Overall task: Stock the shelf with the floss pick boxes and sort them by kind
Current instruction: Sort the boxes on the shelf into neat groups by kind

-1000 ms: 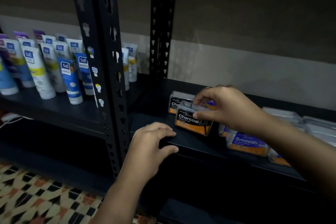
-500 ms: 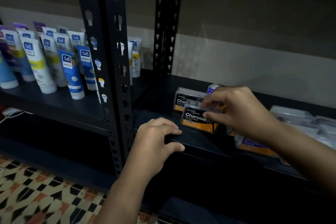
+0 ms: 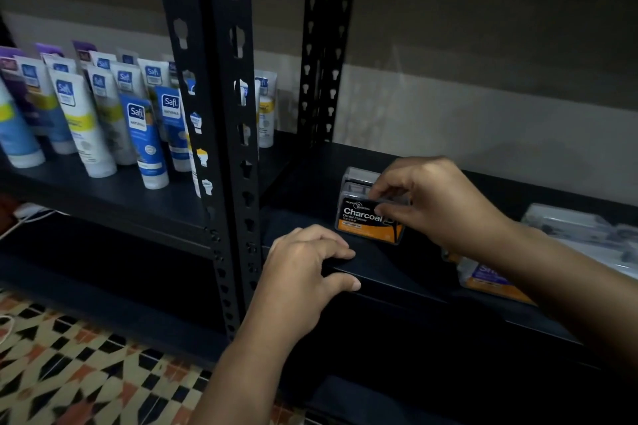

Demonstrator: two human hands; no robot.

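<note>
Floss pick boxes sit on the dark shelf (image 3: 397,272) in front of you, right of the black slotted upright (image 3: 221,134). Nearest you, your left hand (image 3: 300,269) rests on the shelf's front edge, fingers curled over the top and thumb against the front lip, holding nothing else. Just beyond it, your right hand (image 3: 438,203) pinches the top of the front Charcoal box (image 3: 362,217) between thumb and fingertips; that box stands upright a little back from the front edge, its black-and-orange label reading "Charcoal" and "Dental Flosser", with a small brand line above that is too fine to read. A second box (image 3: 357,179) stands directly behind it, touching or nearly so, only its clear top showing. Near the front edge to the right, partly hidden under your right forearm, lies a purple-and-orange box (image 3: 490,279) whose label begins with "S". Further right are clear-topped boxes (image 3: 573,228), labels not visible. On the neighbouring shelf to the left, tubes (image 3: 138,128) stand cap down in rows, several marked "Safi", one with "NATURALS".
</note>
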